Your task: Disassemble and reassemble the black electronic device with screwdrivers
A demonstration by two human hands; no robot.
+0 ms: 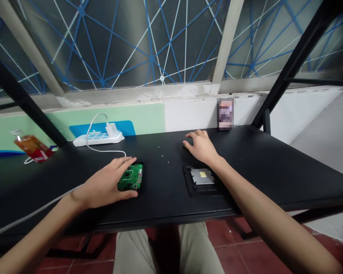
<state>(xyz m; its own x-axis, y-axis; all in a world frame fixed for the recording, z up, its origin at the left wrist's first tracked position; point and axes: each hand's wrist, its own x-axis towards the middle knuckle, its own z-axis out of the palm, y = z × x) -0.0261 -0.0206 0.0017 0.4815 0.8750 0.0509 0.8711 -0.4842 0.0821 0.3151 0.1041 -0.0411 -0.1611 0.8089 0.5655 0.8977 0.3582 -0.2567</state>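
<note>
Evidently, in the head view, steadying the green circuit board at lower left of centre is the work in hand, and that looks best done by its rims: light pressure from the sides, with no weight on the chips or connectors. The left hand suits this, its thumb along the near edge and its fingers along the far one, spanning the board in a partly closed grasp as it lies on the black worktop.

At right of centre, the right hand is loosely spread, fingers a little bent and thumb apart, with nothing visible in its grip; whether its fingertips touch the worktop, I cannot tell. Its forearm passes over the right side of a black cover, where a metal plate lies with a yellowish pad on top. A sleeve-free wrist so near that pad would do well to stay lifted. Some tiny pale pieces lie mid-frame between the hands; a sweeping motion could scatter them, so small, deliberate movements seem wiser.
</note>
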